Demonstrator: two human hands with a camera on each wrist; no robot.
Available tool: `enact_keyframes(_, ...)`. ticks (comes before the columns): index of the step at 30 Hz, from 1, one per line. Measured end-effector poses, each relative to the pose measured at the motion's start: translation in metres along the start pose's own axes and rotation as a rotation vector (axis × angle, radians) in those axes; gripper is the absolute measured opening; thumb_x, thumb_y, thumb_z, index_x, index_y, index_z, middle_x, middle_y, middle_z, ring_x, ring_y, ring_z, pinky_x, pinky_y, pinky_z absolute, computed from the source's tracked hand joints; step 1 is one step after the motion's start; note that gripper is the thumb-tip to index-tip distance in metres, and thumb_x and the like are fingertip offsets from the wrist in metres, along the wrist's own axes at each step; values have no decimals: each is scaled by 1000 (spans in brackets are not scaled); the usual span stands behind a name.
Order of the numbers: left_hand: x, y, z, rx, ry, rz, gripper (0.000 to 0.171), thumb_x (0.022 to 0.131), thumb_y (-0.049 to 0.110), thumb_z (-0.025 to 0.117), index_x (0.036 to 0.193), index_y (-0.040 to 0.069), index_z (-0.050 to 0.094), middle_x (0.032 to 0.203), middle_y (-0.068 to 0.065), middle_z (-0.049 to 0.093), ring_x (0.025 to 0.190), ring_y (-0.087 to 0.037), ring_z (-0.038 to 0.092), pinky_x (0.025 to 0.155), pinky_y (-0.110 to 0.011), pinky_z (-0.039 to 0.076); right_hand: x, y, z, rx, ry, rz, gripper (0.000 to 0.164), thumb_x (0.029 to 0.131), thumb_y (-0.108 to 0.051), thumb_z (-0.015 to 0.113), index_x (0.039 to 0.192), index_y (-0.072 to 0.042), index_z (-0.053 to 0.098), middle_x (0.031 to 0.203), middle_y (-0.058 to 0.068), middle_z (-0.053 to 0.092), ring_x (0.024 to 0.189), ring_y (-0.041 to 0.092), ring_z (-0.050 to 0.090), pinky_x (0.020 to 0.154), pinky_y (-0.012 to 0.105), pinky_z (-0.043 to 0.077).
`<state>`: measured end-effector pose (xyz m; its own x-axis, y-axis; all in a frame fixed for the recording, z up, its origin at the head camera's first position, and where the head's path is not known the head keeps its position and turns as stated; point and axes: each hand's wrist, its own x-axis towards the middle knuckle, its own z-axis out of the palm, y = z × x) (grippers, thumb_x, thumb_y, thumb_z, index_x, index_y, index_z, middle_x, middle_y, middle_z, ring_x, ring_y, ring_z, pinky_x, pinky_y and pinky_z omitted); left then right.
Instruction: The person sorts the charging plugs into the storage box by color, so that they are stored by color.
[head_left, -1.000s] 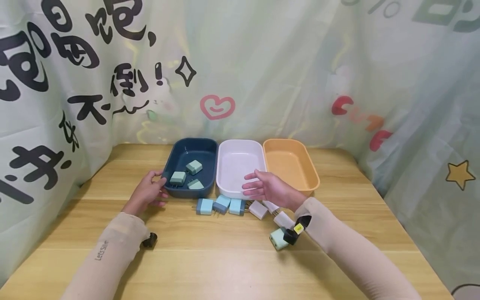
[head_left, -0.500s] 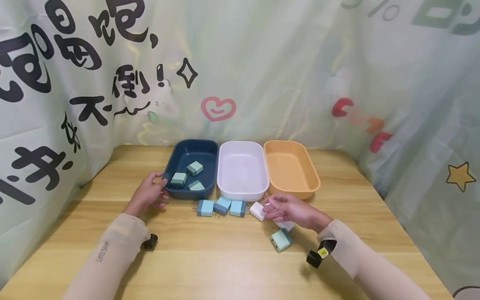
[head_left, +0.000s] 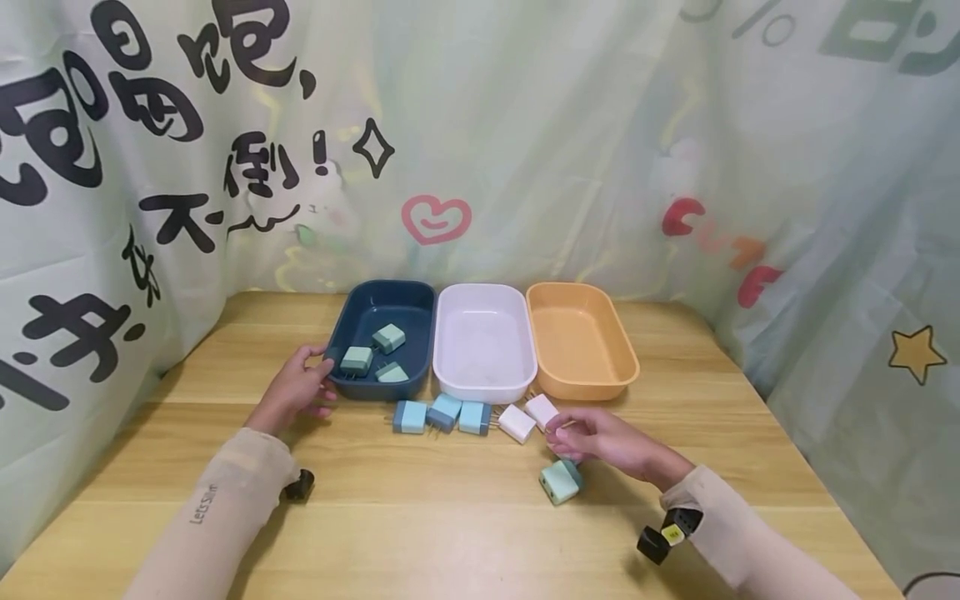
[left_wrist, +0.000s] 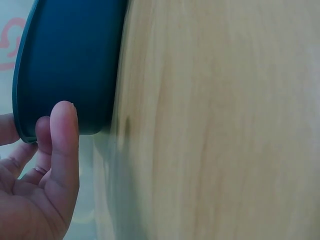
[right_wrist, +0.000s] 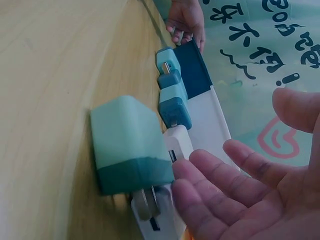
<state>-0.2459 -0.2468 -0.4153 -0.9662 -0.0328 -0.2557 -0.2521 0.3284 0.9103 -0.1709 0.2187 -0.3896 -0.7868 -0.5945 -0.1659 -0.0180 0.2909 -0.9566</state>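
Fingers of the right hand (head_left: 611, 442) hang low over the table, loosely bent, the thumb standing apart from them in the right wrist view. Close by their tips sits a green plug (head_left: 558, 482) with a darker end — whether they touch it cannot be told. Two white plugs (head_left: 516, 423) lie just beyond, near the front of the white tray (head_left: 483, 393).

The left hand (head_left: 296, 387) holds the near left corner of the navy tray (head_left: 378, 389), its fingers on either side of the rim. Inside that tray rest three pale green plugs (head_left: 389, 337), well apart from the one on the table.

Three blue plugs (head_left: 444, 411) sit in a row in front of the trays, left of the white ones. An orange tray (head_left: 592, 387) stands beside the white one. All rest on a wood-grain table (head_left: 450, 533) — a printed cloth (head_left: 540, 125) hangs behind it.
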Motion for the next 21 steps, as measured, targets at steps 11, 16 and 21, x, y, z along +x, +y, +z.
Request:
enact_keyframes(11, 3, 2, 0, -12, 9, -16, 53, 106, 33, 37, 154, 18, 19, 103, -20, 55, 82, -28, 59, 66, -39, 57, -4, 9, -1, -44, 29, 13, 42, 94, -8, 62, 125, 18, 47, 118, 28, 58, 111, 39, 54, 86, 30, 52)
enact_keyframes(16, 2, 0, 1, -15, 13, -9, 52, 106, 31, 37, 154, 17, 20, 98, -18, 55, 79, -26, 60, 64, -38, 57, -3, 13, 1, -77, 20, 16, 40, 92, -9, 65, 121, 15, 52, 116, 26, 60, 110, 37, 57, 88, 30, 50)
enact_keyframes(21, 1, -1, 3, -37, 17, 4, 51, 106, 27, 38, 153, 15, 21, 93, -17, 54, 74, -24, 62, 62, -38, 57, -2, 17, 5, -108, 12, 36, 36, 92, -9, 66, 120, 11, 55, 114, 22, 63, 107, 31, 59, 88, 31, 50)
